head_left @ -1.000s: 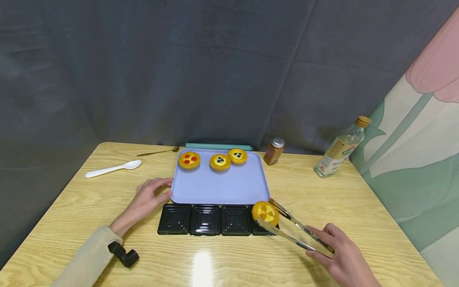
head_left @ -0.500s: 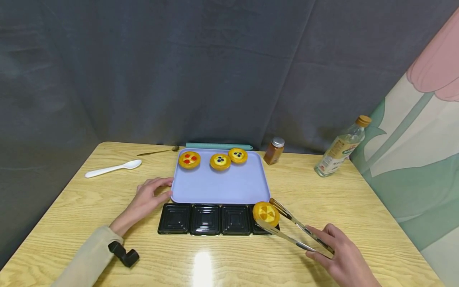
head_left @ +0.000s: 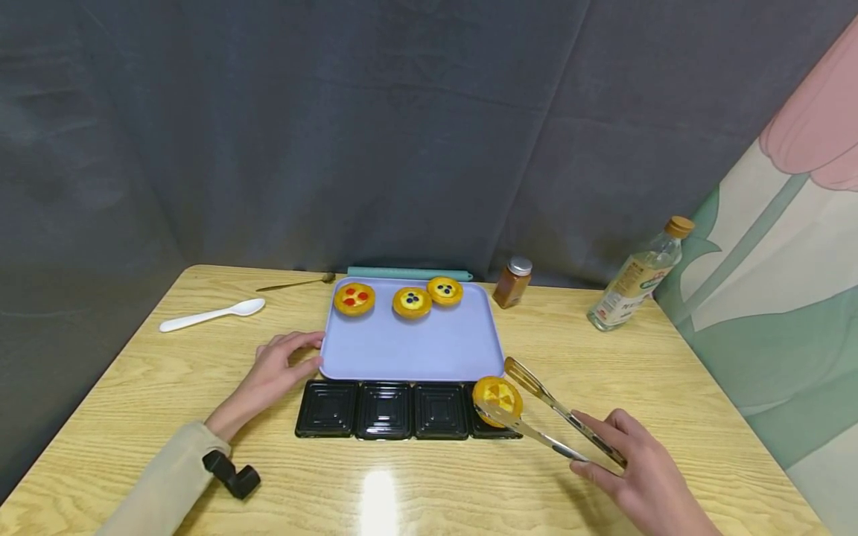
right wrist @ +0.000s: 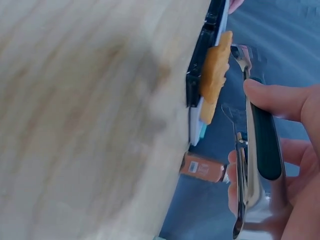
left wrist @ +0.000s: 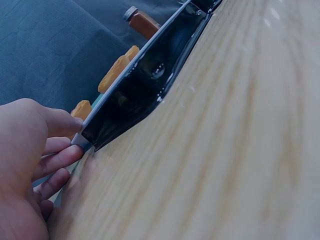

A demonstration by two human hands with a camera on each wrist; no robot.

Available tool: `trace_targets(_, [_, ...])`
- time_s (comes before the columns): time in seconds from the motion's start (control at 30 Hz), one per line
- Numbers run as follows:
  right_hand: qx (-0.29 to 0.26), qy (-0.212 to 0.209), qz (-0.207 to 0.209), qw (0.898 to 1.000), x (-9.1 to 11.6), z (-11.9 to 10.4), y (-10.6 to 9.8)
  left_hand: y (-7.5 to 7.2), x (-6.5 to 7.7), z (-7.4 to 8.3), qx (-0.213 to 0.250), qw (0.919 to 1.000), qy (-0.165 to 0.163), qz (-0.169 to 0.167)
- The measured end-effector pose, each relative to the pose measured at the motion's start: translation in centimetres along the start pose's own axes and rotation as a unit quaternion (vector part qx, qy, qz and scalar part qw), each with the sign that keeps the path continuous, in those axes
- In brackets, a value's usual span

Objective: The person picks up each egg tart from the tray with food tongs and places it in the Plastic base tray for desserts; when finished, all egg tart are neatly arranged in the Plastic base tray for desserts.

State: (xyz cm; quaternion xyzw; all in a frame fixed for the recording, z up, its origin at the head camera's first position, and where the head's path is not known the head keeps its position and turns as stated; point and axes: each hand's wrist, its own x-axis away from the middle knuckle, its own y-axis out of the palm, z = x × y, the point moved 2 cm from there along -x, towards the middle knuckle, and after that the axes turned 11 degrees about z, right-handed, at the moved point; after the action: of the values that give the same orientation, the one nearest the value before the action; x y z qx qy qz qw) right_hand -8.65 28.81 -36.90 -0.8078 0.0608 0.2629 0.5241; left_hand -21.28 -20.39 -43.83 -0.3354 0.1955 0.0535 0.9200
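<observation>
The right hand [head_left: 633,469] holds tongs [head_left: 556,406] (arms spread) above a tart [head_left: 497,392].

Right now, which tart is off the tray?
The orange-topped tart, over the rightmost compartment; the red-topped one and blue-topped pair sit on the tray.

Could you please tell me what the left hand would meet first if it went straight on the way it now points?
Most likely the left rim of the lavender tray: the left hand reaches right up to that edge and seems to touch it, though exact contact is hard to judge.
</observation>
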Motion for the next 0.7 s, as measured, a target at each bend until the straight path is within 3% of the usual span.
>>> trace_targets(0.3, [-0.017, 0.019, 0.003, 1.0, -1.4, -1.4, -0.4, 0.0, 0.0, 0.0, 0.0, 1.0, -0.003, -0.001])
trace_targets(0.7, [-0.022, -0.008, 0.035, 0.999, -3.7, -1.9, -0.2, 0.0, 0.0, -0.1, -0.001, 1.0, -0.004, -0.001])
